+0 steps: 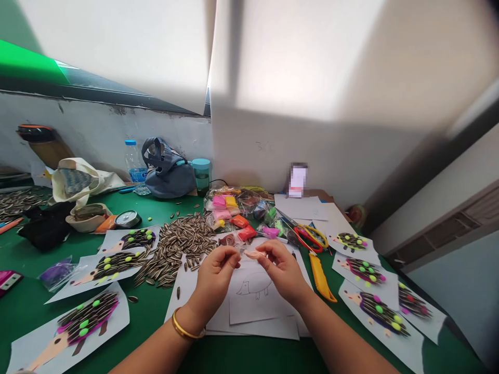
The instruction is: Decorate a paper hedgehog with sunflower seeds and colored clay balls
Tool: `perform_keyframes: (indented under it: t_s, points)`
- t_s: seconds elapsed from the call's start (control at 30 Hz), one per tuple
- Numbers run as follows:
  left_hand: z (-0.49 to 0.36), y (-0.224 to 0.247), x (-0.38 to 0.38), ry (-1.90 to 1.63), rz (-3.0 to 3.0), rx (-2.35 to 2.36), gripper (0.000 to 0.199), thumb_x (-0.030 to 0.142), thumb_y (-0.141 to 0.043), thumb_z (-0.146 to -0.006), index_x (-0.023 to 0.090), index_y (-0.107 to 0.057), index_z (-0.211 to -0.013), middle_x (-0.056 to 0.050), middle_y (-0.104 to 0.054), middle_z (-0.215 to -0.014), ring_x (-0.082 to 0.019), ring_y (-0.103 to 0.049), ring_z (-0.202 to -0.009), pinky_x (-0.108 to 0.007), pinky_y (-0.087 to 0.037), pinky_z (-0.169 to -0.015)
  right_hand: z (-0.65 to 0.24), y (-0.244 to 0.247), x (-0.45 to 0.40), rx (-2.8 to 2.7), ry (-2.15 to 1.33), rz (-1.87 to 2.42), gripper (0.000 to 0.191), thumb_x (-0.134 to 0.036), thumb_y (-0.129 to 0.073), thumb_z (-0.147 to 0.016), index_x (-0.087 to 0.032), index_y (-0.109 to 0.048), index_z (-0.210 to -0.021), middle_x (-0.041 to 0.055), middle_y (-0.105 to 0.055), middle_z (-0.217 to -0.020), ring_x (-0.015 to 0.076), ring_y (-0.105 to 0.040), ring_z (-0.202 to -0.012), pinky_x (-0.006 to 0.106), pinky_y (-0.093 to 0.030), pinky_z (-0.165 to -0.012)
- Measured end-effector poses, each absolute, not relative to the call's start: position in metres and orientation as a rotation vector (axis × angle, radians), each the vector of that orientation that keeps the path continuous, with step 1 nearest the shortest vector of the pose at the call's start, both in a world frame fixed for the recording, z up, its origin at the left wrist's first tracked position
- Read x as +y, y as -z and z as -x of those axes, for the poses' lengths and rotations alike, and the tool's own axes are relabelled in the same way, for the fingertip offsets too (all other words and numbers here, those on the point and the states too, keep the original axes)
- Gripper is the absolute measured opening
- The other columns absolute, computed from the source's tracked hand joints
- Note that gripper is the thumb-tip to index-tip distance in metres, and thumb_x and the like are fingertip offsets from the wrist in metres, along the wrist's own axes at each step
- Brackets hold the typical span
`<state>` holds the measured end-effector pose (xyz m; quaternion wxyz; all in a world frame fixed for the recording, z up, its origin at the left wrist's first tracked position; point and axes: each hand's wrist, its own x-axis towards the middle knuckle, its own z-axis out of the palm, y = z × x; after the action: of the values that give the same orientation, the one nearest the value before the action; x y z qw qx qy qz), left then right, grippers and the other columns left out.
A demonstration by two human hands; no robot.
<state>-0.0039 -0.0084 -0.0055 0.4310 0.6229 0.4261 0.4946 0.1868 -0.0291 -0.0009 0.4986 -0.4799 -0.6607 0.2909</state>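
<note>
Over a white sheet with a pencil-drawn hedgehog (254,286), both of my hands are raised close together. My left hand (220,270) has its thumb and fingers pinched together; what it holds, if anything, is too small to make out. My right hand (280,265) pinches a small piece of pale pink clay (254,255) between thumb and fingers. A gold bangle circles my left wrist. Beside my left hand lies a pile of striped sunflower seeds (175,244). More white sheets are stacked under the drawing.
Finished seed hedgehogs lie at left (91,322) and right (380,317). Behind my hands are bagged colored clays (224,205). Red-and-yellow scissors (311,238) and a yellow cutter (322,278) lie at right. A blue bag (169,174), bottles and a phone (298,181) stand by the wall.
</note>
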Motion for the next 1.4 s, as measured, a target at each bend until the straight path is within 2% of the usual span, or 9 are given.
perform_keyframes:
  t_s: [0.27, 0.43, 0.67, 0.83, 1.0, 1.07, 1.17, 1.27, 1.4]
  points:
    - [0.007, 0.001, -0.007, -1.133, -1.474, 1.089, 0.038, 0.042, -0.067, -0.080, 0.019, -0.071, -0.109, -0.007, -0.066, -0.095, -0.018, -0.059, -0.080, -0.029, -0.049, -0.068, -0.187, 0.003, -0.029, -1.612, -0.796, 1.152, 0.022, -0.041, -0.064, -0.087, -0.024, -0.067, -0.101, 0.0051, -0.061, -0.100, 0.0180, -0.055, -0.083, 0.030, -0.047, -0.072]
    - [0.005, -0.002, -0.009, -1.071, -1.311, 1.004, 0.040, 0.042, -0.063, -0.083, 0.019, -0.071, -0.113, -0.004, -0.065, -0.080, -0.014, -0.056, -0.070, -0.027, -0.048, -0.066, -0.188, 0.003, -0.028, -1.571, -0.839, 1.175, 0.018, -0.037, -0.059, -0.090, -0.023, -0.066, -0.099, 0.0055, -0.062, -0.100, 0.0193, -0.057, -0.087, 0.031, -0.047, -0.072]
    - [0.003, 0.004, -0.009, -1.028, -1.260, 0.950, 0.041, 0.039, -0.067, -0.081, 0.022, -0.069, -0.119, -0.003, -0.064, -0.083, -0.014, -0.054, -0.072, -0.027, -0.045, -0.069, -0.189, 0.003, -0.027, -1.648, -0.626, 1.198, 0.014, -0.035, -0.060, -0.090, -0.023, -0.066, -0.094, 0.0042, -0.062, -0.089, 0.0181, -0.055, -0.079, 0.031, -0.046, -0.070]
    - [0.004, 0.002, -0.007, -1.060, -1.222, 0.967, 0.042, 0.038, -0.070, -0.078, 0.022, -0.070, -0.117, -0.002, -0.065, -0.083, -0.013, -0.051, -0.070, -0.026, -0.043, -0.069, -0.190, -0.002, -0.030, -1.652, -0.663, 1.142, 0.018, -0.034, -0.054, -0.094, -0.024, -0.066, -0.104, 0.0052, -0.064, -0.101, 0.0196, -0.058, -0.093, 0.033, -0.048, -0.081]
    - [0.004, 0.002, -0.004, -1.097, -1.174, 0.955, 0.036, 0.039, -0.078, -0.071, 0.019, -0.075, -0.100, -0.007, -0.071, -0.098, -0.017, -0.058, -0.082, -0.027, -0.046, -0.074, -0.185, -0.009, -0.033, -1.642, -0.705, 1.174, 0.013, -0.034, -0.060, -0.089, -0.022, -0.064, -0.089, 0.0040, -0.064, -0.092, 0.0180, -0.058, -0.083, 0.029, -0.048, -0.070]
    - [0.004, 0.002, -0.004, -1.131, -1.199, 0.963, 0.030, 0.040, -0.079, -0.069, 0.017, -0.075, -0.088, -0.006, -0.070, -0.090, -0.017, -0.059, -0.081, -0.027, -0.046, -0.072, -0.184, -0.008, -0.034, -1.639, -0.720, 1.161, 0.011, -0.033, -0.063, -0.087, -0.021, -0.063, -0.087, 0.0043, -0.064, -0.094, 0.0181, -0.058, -0.084, 0.029, -0.048, -0.069]
    - [0.004, 0.001, -0.005, -1.134, -1.236, 1.007, 0.028, 0.044, -0.076, -0.073, 0.016, -0.075, -0.080, -0.003, -0.064, -0.072, -0.013, -0.052, -0.066, -0.024, -0.042, -0.060, -0.185, -0.003, -0.032, -1.593, -0.713, 1.194, 0.013, -0.031, -0.057, -0.089, -0.021, -0.061, -0.083, 0.0041, -0.064, -0.088, 0.0177, -0.058, -0.080, 0.029, -0.048, -0.069]
    - [0.004, 0.000, -0.006, -1.107, -1.196, 1.021, 0.032, 0.046, -0.072, -0.076, 0.016, -0.075, -0.088, 0.000, -0.060, -0.064, -0.010, -0.046, -0.057, -0.022, -0.037, -0.056, -0.187, 0.005, -0.030, -1.507, -0.700, 1.247, 0.017, -0.034, -0.053, -0.091, -0.020, -0.059, -0.084, 0.0036, -0.062, -0.082, 0.0173, -0.058, -0.074, 0.029, -0.048, -0.066]
    - [0.004, 0.000, -0.008, -1.075, -1.118, 0.962, 0.039, 0.047, -0.067, -0.081, 0.015, -0.072, -0.101, -0.001, -0.063, -0.067, -0.009, -0.045, -0.053, -0.022, -0.034, -0.052, -0.189, 0.010, -0.028, -1.432, -0.778, 1.212, 0.023, -0.042, -0.050, -0.094, -0.021, -0.058, -0.092, 0.0034, -0.062, -0.084, 0.0171, -0.059, -0.074, 0.029, -0.050, -0.067]
